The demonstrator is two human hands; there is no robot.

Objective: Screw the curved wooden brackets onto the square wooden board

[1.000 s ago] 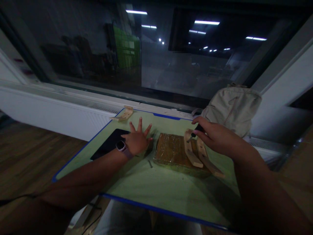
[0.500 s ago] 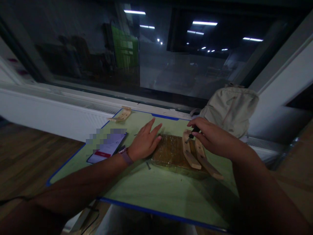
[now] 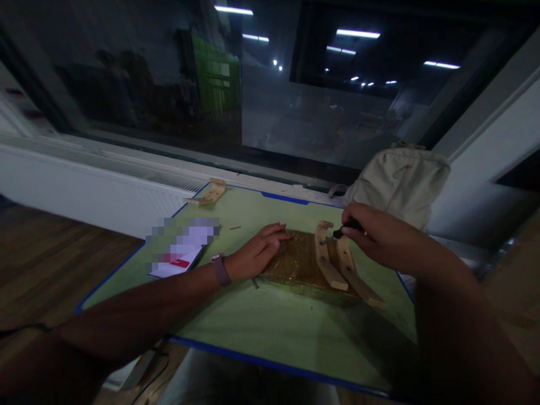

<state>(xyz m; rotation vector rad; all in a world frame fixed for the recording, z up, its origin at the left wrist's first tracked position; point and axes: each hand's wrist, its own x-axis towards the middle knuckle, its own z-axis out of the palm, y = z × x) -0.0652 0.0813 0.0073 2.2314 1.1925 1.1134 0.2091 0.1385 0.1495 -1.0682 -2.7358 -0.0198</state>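
My right hand is closed round the black handle of a screwdriver, whose shaft slants down left to a curved wooden piece. That piece lies across a brown, shiny flat block. Beside it on the right, a second curved wooden piece with holes reaches past the block's near edge. My left hand rests on the block's left end, fingers stretched out and holding nothing. Below this hand lies a small grey screw or nail; another thin one is farther back.
The green tabletop has a blue edge. A phone, partly blurred out, lies on its left. At the back left corner sits another bent wooden piece. Behind stand a beige backpack, a radiator and a window.
My left hand has lowered onto the block, its spread fingers drawing together. My right hand has shifted right, tilting the screwdriver flatter.
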